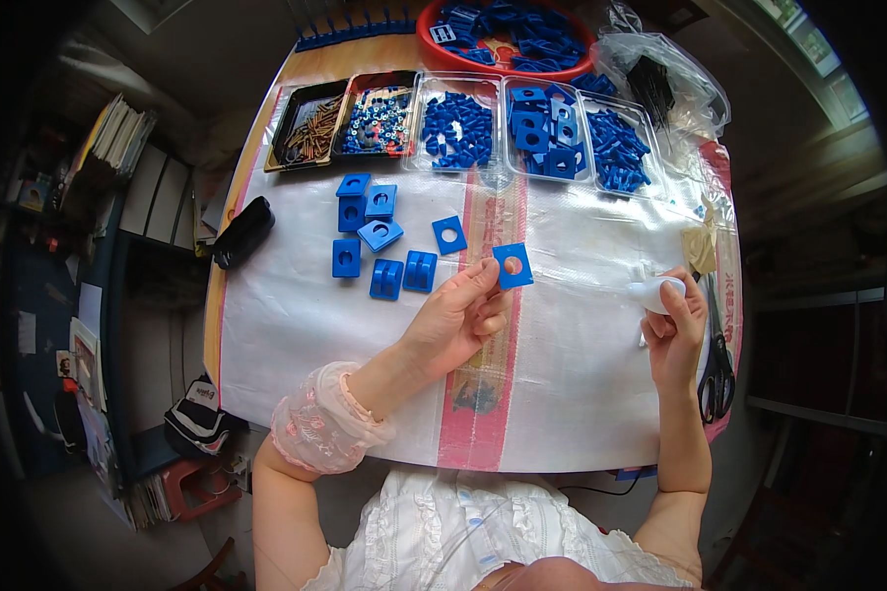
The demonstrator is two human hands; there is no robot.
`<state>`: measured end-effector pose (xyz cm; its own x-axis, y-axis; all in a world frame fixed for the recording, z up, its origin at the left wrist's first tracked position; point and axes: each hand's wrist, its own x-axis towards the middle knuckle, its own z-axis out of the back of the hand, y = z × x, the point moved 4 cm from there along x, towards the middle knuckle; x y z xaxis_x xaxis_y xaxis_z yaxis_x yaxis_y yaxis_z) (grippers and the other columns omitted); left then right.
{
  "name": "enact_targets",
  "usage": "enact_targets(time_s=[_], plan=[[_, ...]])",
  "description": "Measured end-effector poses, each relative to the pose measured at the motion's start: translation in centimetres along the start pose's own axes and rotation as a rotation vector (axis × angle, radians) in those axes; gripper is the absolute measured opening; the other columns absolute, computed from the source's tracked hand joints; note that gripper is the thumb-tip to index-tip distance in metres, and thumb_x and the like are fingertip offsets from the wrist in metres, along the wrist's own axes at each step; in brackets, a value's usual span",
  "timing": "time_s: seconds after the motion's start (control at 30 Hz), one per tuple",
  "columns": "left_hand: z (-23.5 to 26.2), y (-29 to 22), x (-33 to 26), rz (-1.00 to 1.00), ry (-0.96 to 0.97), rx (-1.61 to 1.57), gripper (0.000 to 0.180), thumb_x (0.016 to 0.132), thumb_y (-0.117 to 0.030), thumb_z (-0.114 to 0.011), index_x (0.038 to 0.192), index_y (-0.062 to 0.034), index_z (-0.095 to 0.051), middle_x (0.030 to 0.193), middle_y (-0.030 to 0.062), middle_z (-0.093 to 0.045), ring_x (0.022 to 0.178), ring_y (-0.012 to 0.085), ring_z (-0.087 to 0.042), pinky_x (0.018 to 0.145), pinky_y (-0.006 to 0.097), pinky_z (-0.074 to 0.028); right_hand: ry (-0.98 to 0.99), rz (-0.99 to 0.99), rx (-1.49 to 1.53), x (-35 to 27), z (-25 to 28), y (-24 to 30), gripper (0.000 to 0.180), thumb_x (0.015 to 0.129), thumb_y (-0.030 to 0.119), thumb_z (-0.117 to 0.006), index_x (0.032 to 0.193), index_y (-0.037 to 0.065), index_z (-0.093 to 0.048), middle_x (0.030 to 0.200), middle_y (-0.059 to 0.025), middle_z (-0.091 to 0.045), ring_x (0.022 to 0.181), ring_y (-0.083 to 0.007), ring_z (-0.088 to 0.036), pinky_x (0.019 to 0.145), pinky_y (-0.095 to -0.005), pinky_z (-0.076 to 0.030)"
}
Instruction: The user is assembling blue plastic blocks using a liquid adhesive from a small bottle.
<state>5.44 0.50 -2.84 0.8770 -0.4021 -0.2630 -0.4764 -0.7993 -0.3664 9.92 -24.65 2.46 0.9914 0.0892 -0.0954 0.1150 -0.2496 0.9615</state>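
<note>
Between the thumb and fingers of my left hand [463,303] is a square blue plate [515,282] with a round hole, held up over the middle of the table. My right hand [682,325] is closed round a small white squeeze bottle [652,294], its narrow tip pointing left toward the plate but apart from it. A similar blue plate [439,236] lies just beyond my left hand. Left of that are several thicker blue square pieces [346,271], some with holes facing up, two standing with ridged sides [385,281] showing.
Along the far side stand trays of brass-coloured screws [315,133], small nuts [376,116] and blue parts [460,133]. Behind them is a red basin [426,44] of blue parts. A black case [243,232] lies at the left edge, black scissors [719,379] at the right.
</note>
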Motion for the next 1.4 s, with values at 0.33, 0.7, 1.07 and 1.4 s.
enact_targets(time_s=[0.33, 0.7, 1.07, 1.4], plan=[[0.0, 0.1, 0.0, 0.007, 0.003, 0.024, 0.027, 0.102, -0.026, -0.053, 0.124, -0.0113, -0.051, 0.108, -0.0081, -0.057, 0.069, 0.0055, -0.032, 0.054, 0.016, -0.03, 0.025, -0.033, 0.032, -0.5, -0.5, -0.8, 0.014, 0.091, 0.019, -0.064, 0.087, 0.01, -0.054, 0.063, 0.0059, -0.05, 0.046, 0.0019, -0.03, 0.04, -0.0163, -0.021], [0.1, 0.5, 0.1, 0.006, -0.005, 0.046, 0.025, 0.101, -0.028, -0.054, 0.119, -0.0109, -0.053, 0.107, -0.0078, -0.059, 0.068, 0.0052, -0.032, 0.053, 0.017, -0.029, 0.048, -0.062, 0.043, -0.7, -0.8, -1.1, 0.015, 0.091, 0.019, -0.065, 0.087, 0.01, -0.053, 0.063, 0.0058, -0.049, 0.046, 0.0015, -0.031, 0.041, -0.0173, -0.02], [0.0, 0.5, 0.1, 0.013, 0.017, 0.05, 0.025, 0.102, -0.029, -0.054, 0.119, -0.0106, -0.052, 0.108, -0.008, -0.058, 0.068, 0.0052, -0.032, 0.054, 0.017, -0.03, 0.047, -0.066, 0.034, -0.7, -1.0, -1.2, 0.015, 0.091, 0.019, -0.065, 0.087, 0.009, -0.053, 0.063, 0.0061, -0.047, 0.046, 0.0012, -0.031, 0.041, -0.0181, -0.021], [0.1, 0.6, 0.1, 0.012, 0.022, 0.053, 0.026, 0.102, -0.03, -0.053, 0.12, -0.0106, -0.052, 0.109, -0.008, -0.058, 0.069, 0.0054, -0.032, 0.054, 0.017, -0.029, 0.046, -0.071, 0.031, -0.7, -0.9, -1.3, 0.016, 0.09, 0.02, -0.065, 0.087, 0.009, -0.054, 0.062, 0.0065, -0.046, 0.046, 0.0012, -0.031, 0.041, -0.018, -0.021]])
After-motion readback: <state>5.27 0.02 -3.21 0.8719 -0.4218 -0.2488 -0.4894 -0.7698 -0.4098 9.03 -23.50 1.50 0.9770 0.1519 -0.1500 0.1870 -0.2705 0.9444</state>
